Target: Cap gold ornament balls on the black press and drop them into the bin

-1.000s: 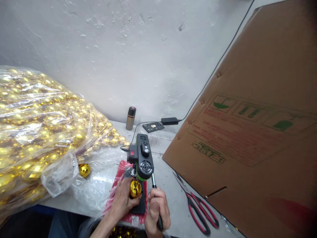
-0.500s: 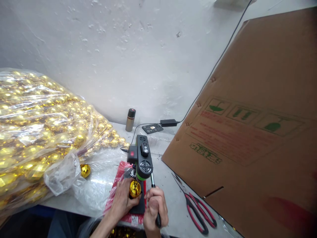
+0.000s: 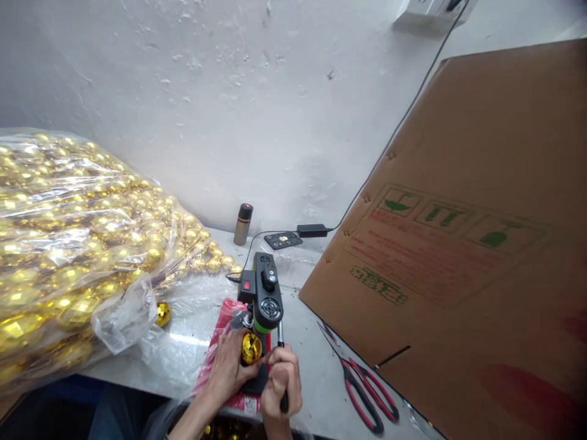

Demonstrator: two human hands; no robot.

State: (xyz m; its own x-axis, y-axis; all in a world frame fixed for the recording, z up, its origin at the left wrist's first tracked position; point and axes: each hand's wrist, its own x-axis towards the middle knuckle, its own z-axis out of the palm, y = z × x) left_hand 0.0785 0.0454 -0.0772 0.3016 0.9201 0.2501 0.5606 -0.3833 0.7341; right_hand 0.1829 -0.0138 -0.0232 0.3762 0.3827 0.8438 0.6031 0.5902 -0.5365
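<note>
My left hand (image 3: 232, 360) is closed around a shiny gold faceted ball (image 3: 251, 348), steadying it under the head of a small black machine (image 3: 267, 293). On the machine's right side, my right hand (image 3: 283, 385) wraps round the black grip of its metal lever (image 3: 280, 333). The machine stands on a red plastic sheet (image 3: 220, 324). Its box with a red switch (image 3: 246, 285) sits on the left side. The underside of the ball and the machine's working tip are hidden.
A clear bag of gold balls (image 3: 92, 238) fills the left; one loose gold ball (image 3: 163, 314) lies beside it. Red-and-black scissors (image 3: 362, 385) lie right, against a big cardboard box (image 3: 458, 214). Behind are a bottle (image 3: 243, 223), a phone (image 3: 283, 240) and a power adapter (image 3: 312, 230).
My right hand and the lever grip have shifted slightly left, closer to my left hand. My left hand keeps hold of the gold ball. The camera view has tilted slightly.
</note>
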